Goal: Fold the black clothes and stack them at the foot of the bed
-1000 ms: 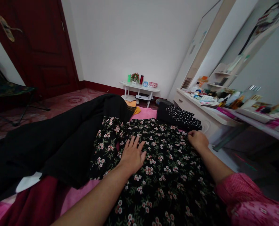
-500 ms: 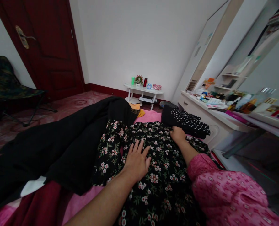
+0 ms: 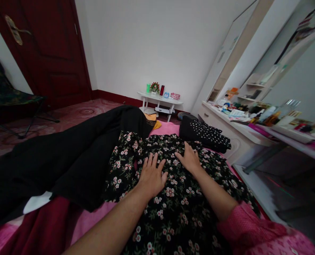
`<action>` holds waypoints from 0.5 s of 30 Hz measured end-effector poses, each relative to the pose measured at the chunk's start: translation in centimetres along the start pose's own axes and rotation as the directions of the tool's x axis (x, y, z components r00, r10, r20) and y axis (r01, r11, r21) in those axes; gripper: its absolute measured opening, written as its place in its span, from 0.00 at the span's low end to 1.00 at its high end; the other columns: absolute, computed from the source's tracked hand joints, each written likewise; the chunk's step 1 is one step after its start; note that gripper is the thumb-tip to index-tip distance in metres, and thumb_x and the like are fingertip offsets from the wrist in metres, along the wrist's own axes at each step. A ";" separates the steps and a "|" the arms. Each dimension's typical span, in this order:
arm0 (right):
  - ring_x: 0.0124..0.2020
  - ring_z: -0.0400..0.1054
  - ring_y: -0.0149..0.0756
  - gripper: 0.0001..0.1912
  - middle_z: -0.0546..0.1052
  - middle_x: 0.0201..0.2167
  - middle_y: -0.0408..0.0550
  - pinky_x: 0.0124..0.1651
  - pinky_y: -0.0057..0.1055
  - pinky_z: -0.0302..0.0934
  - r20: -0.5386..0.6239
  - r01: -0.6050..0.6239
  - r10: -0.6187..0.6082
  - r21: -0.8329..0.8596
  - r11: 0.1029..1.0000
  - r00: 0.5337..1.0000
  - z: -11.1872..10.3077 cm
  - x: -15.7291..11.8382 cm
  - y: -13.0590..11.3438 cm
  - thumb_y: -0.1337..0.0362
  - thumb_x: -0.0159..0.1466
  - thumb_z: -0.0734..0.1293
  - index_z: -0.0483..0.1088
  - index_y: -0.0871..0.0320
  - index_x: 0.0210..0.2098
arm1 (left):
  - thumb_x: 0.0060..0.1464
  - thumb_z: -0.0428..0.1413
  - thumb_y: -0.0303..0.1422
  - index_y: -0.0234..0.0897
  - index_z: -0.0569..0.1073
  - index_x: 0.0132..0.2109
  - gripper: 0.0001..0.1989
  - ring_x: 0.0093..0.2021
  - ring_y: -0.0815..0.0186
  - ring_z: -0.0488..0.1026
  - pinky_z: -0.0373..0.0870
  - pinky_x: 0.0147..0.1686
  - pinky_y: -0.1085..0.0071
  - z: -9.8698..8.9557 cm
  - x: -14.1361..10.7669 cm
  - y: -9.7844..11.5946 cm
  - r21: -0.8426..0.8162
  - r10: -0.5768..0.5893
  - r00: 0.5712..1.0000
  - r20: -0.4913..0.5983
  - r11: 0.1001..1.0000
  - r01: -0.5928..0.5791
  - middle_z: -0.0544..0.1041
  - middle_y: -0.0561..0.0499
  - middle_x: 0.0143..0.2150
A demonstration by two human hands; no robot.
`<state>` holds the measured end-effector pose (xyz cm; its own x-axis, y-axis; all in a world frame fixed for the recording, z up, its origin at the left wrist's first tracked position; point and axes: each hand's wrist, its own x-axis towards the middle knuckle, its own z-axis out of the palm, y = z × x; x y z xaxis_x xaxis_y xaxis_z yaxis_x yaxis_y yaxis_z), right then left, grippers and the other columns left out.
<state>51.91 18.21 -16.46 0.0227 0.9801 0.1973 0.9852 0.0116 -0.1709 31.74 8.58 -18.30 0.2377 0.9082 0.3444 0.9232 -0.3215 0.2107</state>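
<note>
The floral garment point(image 3: 170, 216) lies spread on a pink cover point(image 3: 168, 128), beneath both of the person's hands. Against its left side, black cloth point(image 3: 80, 159) is heaped so close that a sideways pull could, I'd judge, drag both together. The left hand point(image 3: 152, 179) rests flat on the garment's left half, grip wide open, fingers fanned, nothing held; weight there could pin the fabric and crease it if the other side is tugged. The right hand point(image 3: 190, 160), nearer the garment's far edge, is spread too, and I see nothing pinched. The pink sleeve point(image 3: 266, 230) behind it might catch a fold on the garment's near right.

For room, the black heap leaves little on the garment's left. Past its far edge shows some pink cover, then the dotted garment point(image 3: 206, 134) off its far right corner, easily nudged. On its right, only a thin rim of cover precedes the drop, so cloth could slip over; farther right stands the counter point(image 3: 217, 119), apart from both hands.
</note>
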 end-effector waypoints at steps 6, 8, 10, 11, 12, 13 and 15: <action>0.67 0.41 0.49 0.39 0.49 0.67 0.57 0.63 0.55 0.40 0.027 -0.302 0.305 -0.083 0.950 0.952 -0.6 -1.0 4.6 0.41 0.65 0.46 0.46 0.60 0.67 | 0.61 0.42 0.47 0.44 0.61 0.63 0.27 0.68 0.51 0.46 0.43 0.64 0.52 -0.1 -0.1 -0.1 0.030 0.004 1.000 0.028 1.000 -0.005 0.54 0.43 0.68; 0.67 0.41 0.49 0.39 0.49 0.67 0.56 0.63 0.55 0.40 -0.015 -0.320 0.320 -0.096 0.942 0.947 -0.8 -1.3 5.7 0.42 0.65 0.45 0.45 0.60 0.67 | 0.60 0.44 0.46 0.43 0.61 0.63 0.27 0.67 0.49 0.47 0.44 0.63 0.51 -0.6 -0.1 0.3 0.042 0.011 0.999 0.039 0.999 -0.012 0.54 0.41 0.67; 0.68 0.39 0.47 0.37 0.48 0.68 0.52 0.64 0.54 0.37 0.017 -0.246 0.250 -0.123 0.961 0.968 -0.7 -1.9 6.2 0.43 0.65 0.45 0.47 0.56 0.67 | 0.59 0.46 0.44 0.39 0.63 0.62 0.26 0.66 0.45 0.50 0.48 0.61 0.48 -1.4 0.3 1.0 0.063 0.016 0.998 0.061 0.998 -0.019 0.56 0.38 0.66; 0.68 0.39 0.46 0.36 0.48 0.68 0.51 0.65 0.52 0.36 0.037 -0.218 0.225 -0.138 0.966 0.974 -0.6 -2.2 6.2 0.43 0.66 0.45 0.48 0.56 0.66 | 0.58 0.47 0.41 0.36 0.65 0.60 0.26 0.64 0.43 0.53 0.51 0.58 0.45 -2.0 0.6 1.5 0.075 0.012 0.996 0.088 0.997 -0.019 0.59 0.35 0.64; 0.68 0.38 0.46 0.36 0.48 0.68 0.50 0.65 0.52 0.35 0.043 -0.207 0.216 -0.151 0.967 0.975 -0.5 -2.5 6.2 0.43 0.66 0.44 0.49 0.55 0.66 | 0.57 0.49 0.39 0.32 0.68 0.58 0.24 0.61 0.40 0.57 0.55 0.55 0.44 -2.5 1.1 2.0 0.083 0.008 0.992 0.123 0.996 -0.019 0.63 0.32 0.61; 0.68 0.38 0.46 0.35 0.49 0.68 0.51 0.65 0.51 0.36 0.034 -0.209 0.217 -0.161 0.965 0.976 -0.4 -2.8 6.1 0.44 0.66 0.44 0.50 0.56 0.66 | 0.56 0.50 0.36 0.29 0.71 0.54 0.22 0.57 0.39 0.61 0.59 0.51 0.44 -3.1 1.8 2.6 0.084 0.010 0.987 0.160 0.996 -0.024 0.67 0.30 0.57; 0.67 0.39 0.46 0.35 0.50 0.67 0.52 0.64 0.52 0.37 0.003 -0.213 0.216 -0.173 0.962 0.976 -0.2 -3.1 5.8 0.45 0.67 0.44 0.50 0.56 0.66 | 0.54 0.52 0.33 0.28 0.76 0.45 0.16 0.51 0.42 0.67 0.64 0.47 0.49 -3.9 3.6 3.5 0.057 0.042 0.977 0.207 0.997 -0.055 0.72 0.30 0.49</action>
<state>57.65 15.22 -17.83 0.2347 0.9600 0.1528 0.9721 -0.2315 -0.0391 34.67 9.70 -12.76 0.3338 0.9296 0.1562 0.9243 -0.3553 0.1390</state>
